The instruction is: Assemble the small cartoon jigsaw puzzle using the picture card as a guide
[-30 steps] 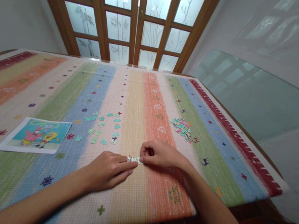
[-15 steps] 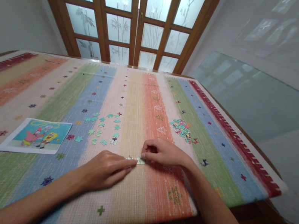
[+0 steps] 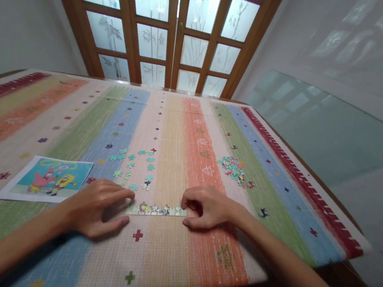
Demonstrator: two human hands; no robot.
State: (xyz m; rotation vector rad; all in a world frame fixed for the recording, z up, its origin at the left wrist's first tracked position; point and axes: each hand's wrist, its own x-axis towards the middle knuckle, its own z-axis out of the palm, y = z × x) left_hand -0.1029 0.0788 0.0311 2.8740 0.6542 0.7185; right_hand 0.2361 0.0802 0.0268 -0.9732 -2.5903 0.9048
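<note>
Left hand shifted outward, puzzle strip bared between both hands

Half a second ago the left hand's [image 3: 95,203] fingertips lay on the puzzle strip [image 3: 156,210] close by the right hand [image 3: 208,209]; now they are at its left end. Right hand little moved, thumb lower, away from the forefinger.

Strip lies flat on the striped tablecloth [image 3: 161,256], in front of the person. Long axis side to side, left end slightly closer to the body. It runs rightward from the left fingers, leftward from the right. Right fingers look the nearer, overlapping their end.

Left thumb and forefinger spread, one either side of the strip's end; contact unclear. Right thumb and forefinger curled about the other end; whether pinching, cannot tell.

Loose pieces [image 3: 150,168] beyond the strip; piece pile [image 3: 233,169] past the right hand.
</note>
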